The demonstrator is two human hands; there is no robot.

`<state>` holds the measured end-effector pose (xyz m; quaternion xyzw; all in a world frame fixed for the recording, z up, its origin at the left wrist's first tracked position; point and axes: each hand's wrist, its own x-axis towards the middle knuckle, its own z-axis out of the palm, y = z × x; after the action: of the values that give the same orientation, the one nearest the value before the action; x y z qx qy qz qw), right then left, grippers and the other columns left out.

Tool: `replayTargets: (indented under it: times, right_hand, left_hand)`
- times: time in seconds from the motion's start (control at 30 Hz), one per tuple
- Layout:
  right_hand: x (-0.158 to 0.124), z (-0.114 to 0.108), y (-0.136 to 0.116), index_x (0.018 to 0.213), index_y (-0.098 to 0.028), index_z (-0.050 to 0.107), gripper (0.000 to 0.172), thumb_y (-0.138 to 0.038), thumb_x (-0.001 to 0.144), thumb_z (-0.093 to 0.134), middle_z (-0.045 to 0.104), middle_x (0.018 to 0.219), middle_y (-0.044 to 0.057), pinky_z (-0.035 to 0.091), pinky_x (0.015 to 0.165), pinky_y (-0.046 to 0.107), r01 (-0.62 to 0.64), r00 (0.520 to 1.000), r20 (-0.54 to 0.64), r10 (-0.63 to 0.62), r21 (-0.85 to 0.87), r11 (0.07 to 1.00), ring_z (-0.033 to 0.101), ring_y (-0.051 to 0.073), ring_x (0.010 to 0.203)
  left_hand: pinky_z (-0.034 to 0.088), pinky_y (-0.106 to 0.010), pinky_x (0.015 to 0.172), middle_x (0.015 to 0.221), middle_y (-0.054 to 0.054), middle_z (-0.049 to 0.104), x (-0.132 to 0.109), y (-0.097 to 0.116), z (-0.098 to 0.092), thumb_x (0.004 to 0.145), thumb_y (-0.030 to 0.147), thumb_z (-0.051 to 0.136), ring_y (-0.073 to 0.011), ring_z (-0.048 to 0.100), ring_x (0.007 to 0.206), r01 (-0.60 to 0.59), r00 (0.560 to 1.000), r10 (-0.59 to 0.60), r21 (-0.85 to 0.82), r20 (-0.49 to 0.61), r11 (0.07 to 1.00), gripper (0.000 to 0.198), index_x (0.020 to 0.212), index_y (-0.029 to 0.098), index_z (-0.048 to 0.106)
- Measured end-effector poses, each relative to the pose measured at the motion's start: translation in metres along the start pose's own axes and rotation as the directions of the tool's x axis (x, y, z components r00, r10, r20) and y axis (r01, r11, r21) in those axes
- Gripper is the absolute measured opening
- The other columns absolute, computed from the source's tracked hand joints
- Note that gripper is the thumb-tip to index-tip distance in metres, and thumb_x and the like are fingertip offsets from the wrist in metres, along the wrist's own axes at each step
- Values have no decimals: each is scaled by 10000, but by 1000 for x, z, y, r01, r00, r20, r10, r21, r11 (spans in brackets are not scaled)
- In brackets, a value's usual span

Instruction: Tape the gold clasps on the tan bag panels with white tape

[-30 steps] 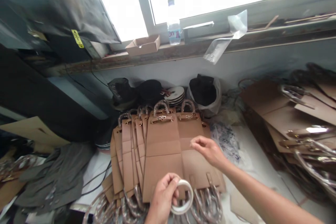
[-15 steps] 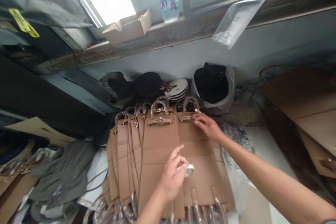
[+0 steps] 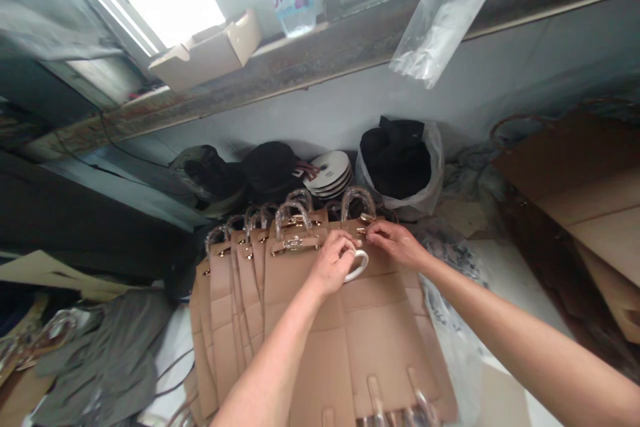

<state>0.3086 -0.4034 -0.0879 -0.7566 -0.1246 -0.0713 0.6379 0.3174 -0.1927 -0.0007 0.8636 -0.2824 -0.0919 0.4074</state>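
Observation:
My left hand (image 3: 332, 261) is closed around a roll of white tape (image 3: 357, 273), whose ring juts out on the right side of the fingers. Its fingertips reach the metal clasp of a tan handbag panel (image 3: 380, 327). My right hand (image 3: 395, 241) pinches at the strap end beside that same clasp, just below the plastic-wrapped handle (image 3: 358, 195). To the left lies another tan bag panel (image 3: 295, 280) with a similar strap and clasp. Several more overlap behind it like a fan.
Black rolled material (image 3: 270, 163), stacked white reels (image 3: 327, 170) and a plastic bag of black material (image 3: 397, 160) stand along the wall. A cardboard box (image 3: 210, 53) sits on the window ledge. Dark cloth (image 3: 110, 353) lies left; brown bag pieces (image 3: 585, 193) are at right.
My left hand has moved up with the tape roll to the clasp, next to my right hand. The right hand stays near the strap. The view has shifted slightly.

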Motion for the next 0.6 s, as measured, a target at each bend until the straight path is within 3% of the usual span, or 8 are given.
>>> replayTargets:
  times: [0.2, 0.43, 0.6]
  right_hand:
    - [3, 12, 0, 875, -206, 692, 215, -387, 931, 589, 696, 814, 10, 457, 751, 282, -136, 988, -75, 134, -13, 991, 623, 180, 780]
    - [4, 26, 7, 819, -207, 740, 262, -442, 876, 637, 722, 778, 30, 467, 698, 298, -220, 946, -253, 202, -47, 974, 644, 202, 740]
    - [8, 26, 10, 1032, -214, 711, 302, -429, 820, 708, 760, 855, 43, 528, 688, 322, -277, 925, -262, 274, 29, 961, 699, 225, 738]
  left_hand:
    - [396, -364, 1039, 1155, -73, 547, -14, -6, 0, 862, 177, 530, -213, 557, 1140, 71, 996, -80, -180, -43, 981, 130, 749, 184, 595]
    - [401, -381, 1045, 1179, -78, 540, -19, -9, 2, 849, 189, 548, -224, 565, 1134, 89, 992, -107, -229, -65, 969, 107, 753, 182, 594]
    - [405, -389, 1065, 1231, -82, 550, -24, -12, 4, 855, 178, 552, -228, 558, 1182, 95, 989, -119, -239, -89, 966, 105, 764, 185, 604]
